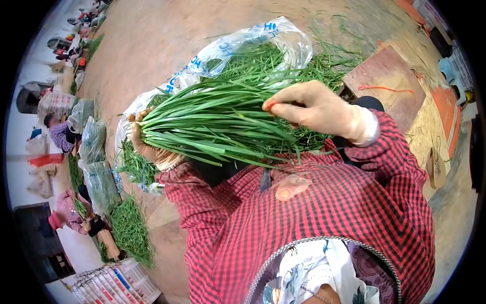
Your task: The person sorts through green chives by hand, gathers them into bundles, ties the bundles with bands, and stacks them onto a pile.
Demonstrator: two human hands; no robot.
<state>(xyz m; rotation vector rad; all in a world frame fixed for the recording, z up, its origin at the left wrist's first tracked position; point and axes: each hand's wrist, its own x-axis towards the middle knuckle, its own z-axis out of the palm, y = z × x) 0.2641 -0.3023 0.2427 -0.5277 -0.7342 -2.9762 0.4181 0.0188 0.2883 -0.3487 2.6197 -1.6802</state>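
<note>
A large bunch of garlic chives (212, 119) stretches across my lap, its pale stem ends to the left and its green leaves fanned to the right. My left hand (149, 144), gloved, is wrapped round the stem ends. Over the leaf tips is my right hand (319, 109), in a pale glove, with thumb and forefinger pinched together. A small reddish spot shows at those fingertips; what they hold, if anything, I cannot make out. Beneath the bunch lies a clear plastic bag (298, 43) with blue lettering, opened out, with more loose chives (258, 58) on it.
A board (387, 83) with a red tie (387, 89) on it lies to my right. Loose leaves are strewn over the floor (167, 30). Along the left wall sit other people (73, 210) beside filled plastic bags (98, 185), a heap of chives (129, 228) and white crates (119, 283).
</note>
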